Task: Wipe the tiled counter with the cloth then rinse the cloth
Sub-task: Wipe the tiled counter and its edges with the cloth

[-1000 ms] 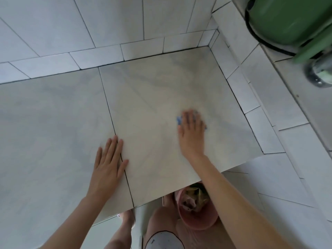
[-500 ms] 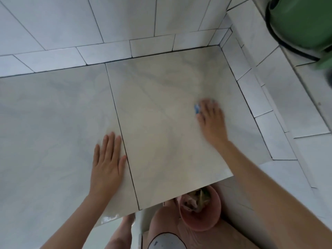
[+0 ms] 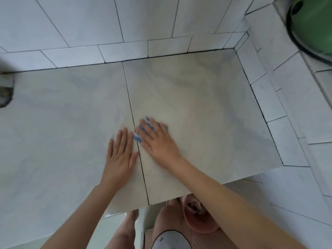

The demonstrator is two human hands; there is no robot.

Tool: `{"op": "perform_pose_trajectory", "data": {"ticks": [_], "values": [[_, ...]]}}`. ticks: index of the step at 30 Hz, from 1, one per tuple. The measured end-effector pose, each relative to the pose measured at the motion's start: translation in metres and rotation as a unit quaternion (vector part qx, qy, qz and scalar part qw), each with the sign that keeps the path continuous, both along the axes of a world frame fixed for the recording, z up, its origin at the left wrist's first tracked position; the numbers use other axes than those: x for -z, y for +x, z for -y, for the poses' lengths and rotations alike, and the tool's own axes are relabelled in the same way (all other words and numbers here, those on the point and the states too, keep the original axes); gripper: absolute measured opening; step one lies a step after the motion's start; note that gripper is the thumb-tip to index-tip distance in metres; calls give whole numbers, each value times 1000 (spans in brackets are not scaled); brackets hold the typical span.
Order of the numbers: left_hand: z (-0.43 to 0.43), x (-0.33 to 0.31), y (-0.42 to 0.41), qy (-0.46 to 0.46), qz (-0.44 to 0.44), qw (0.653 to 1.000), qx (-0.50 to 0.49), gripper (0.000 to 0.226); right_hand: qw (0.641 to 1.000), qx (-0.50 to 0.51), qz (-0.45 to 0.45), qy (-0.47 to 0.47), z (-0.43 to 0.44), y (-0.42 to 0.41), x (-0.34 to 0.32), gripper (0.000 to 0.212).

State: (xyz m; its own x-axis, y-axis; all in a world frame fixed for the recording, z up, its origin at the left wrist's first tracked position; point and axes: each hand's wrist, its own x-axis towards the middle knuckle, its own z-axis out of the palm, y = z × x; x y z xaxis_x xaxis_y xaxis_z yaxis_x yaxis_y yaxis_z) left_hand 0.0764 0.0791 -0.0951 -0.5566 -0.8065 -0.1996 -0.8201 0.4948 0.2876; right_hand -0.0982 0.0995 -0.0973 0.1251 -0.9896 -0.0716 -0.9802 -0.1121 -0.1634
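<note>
The tiled counter (image 3: 206, 105) is made of large pale marbled tiles with dark grout lines. My right hand (image 3: 156, 139) presses flat on a blue and white cloth (image 3: 138, 138), which shows only between and beside the fingers, right by the middle grout line. My left hand (image 3: 120, 151) lies flat on the counter just left of that line, fingers spread, almost touching the cloth, with nothing in it.
White wall tiles (image 3: 125, 24) rise behind the counter and along its right side. A green round container (image 3: 312, 24) stands at the upper right. A dark object (image 3: 6, 94) sits at the left edge. Below the counter's front edge are a pink bucket (image 3: 197, 218) and my legs.
My right hand has swept the cloth leftward and nearer, from the right tile's middle to the central grout line beside my left hand. The left hand has stayed in place.
</note>
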Motion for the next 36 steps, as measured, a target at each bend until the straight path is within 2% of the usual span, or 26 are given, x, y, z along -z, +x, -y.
{"op": "perform_pose_trajectory", "data": {"ticks": [4,7,9,11,14,16,18,22,27,32,34,36], "values": [[6,-1,10,46,-48,998,16,65,998,-67,16,13,-64,8,-1,49],[8,-9,15,75,-68,994,29,67,998,-56,7,17,-103,-11,-5,47],[4,-11,18,80,-64,994,26,65,1000,2,1,30,-120,-38,-6,47],[-5,-11,23,66,-50,996,25,62,993,104,-28,43,-135,-69,-6,50],[-16,-9,27,51,-42,998,12,59,961,269,-41,51,-156,-84,-11,50],[-18,-8,28,49,-47,998,5,59,944,326,-29,35,-154,-63,-13,51],[-17,-8,29,53,-57,997,5,59,955,294,-10,34,-144,-24,-12,51],[-15,-9,34,48,-65,997,-2,59,988,147,32,28,-118,58,-15,53],[-13,-7,53,37,-36,998,-23,64,997,51,33,42,-48,60,-9,52],[-14,-4,52,30,-43,998,-21,65,996,77,-20,31,34,26,-11,52],[-16,-5,51,26,-52,998,-30,63,995,61,-13,76,50,27,-13,51],[-15,-7,52,24,-68,997,-33,62,996,43,9,75,50,32,-12,52]]}}
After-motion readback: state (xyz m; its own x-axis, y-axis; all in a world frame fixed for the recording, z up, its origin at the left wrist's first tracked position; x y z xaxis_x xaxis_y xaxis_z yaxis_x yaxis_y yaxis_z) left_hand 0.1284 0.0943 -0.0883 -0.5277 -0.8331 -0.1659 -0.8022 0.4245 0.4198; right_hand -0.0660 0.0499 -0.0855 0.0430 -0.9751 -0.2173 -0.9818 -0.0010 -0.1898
